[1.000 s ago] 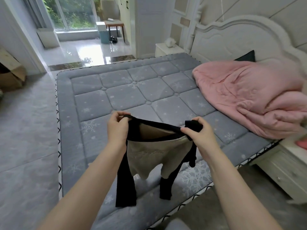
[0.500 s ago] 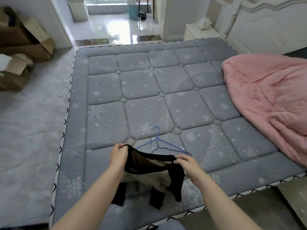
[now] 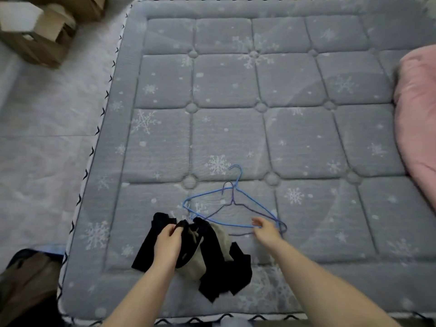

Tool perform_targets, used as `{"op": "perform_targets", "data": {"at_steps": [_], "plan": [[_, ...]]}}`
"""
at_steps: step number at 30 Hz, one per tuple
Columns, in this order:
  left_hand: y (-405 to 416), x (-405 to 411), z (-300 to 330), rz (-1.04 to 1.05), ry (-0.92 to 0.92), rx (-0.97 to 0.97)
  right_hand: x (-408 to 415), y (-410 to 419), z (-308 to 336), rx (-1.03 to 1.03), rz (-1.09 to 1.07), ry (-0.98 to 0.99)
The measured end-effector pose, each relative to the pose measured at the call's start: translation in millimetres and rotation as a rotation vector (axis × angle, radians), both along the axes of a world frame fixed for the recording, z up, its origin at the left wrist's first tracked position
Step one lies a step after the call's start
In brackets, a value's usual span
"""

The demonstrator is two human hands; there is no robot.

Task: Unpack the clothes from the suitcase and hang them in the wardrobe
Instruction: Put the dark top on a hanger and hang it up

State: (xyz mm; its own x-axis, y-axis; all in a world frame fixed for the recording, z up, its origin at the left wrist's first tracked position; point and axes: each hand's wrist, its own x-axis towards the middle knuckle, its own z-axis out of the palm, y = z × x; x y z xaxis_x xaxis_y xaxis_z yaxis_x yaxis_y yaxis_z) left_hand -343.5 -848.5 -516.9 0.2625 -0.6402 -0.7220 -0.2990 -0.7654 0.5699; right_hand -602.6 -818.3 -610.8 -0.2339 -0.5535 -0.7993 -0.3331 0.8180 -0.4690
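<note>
Head view: left hand (image 3: 168,244) is gripping the crumpled black-and-beige garment (image 3: 212,258) lying on the grey quilted bed (image 3: 306,138); right hand (image 3: 265,230), fingers relaxed, is touching the blue wire hanger (image 3: 213,221) just beyond.

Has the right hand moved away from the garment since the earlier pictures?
Yes. The right hand has let go of the garment and gone right, onto the blue hanger lying on the mattress.

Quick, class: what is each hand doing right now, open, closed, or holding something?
Left hand: closed, gripping the black garment on the bed.
Right hand: open, holding nothing, fingers at the blue hanger.
</note>
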Motion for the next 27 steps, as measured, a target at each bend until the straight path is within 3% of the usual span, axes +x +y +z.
{"op": "perform_targets", "data": {"at_steps": [8, 12, 17, 23, 27], "plan": [[12, 9, -50, 0.106, 0.009, 0.069, 10, -55, -64, 0.020, 0.390, 0.154], [25, 14, -61, 0.095, 0.038, 0.108, 14, -58, -97, 0.106, 0.501, 0.358], [37, 21, -71, 0.177, 0.023, 0.074, 14, -54, -110, 0.044, 0.609, 0.579], [44, 22, -55, 0.251, 0.093, 0.050, 25, -33, -81, -0.138, 0.499, 0.182], [47, 25, -28, 0.342, 0.129, 0.016, 53, -10, -26, -0.306, 0.406, 0.085]]}}
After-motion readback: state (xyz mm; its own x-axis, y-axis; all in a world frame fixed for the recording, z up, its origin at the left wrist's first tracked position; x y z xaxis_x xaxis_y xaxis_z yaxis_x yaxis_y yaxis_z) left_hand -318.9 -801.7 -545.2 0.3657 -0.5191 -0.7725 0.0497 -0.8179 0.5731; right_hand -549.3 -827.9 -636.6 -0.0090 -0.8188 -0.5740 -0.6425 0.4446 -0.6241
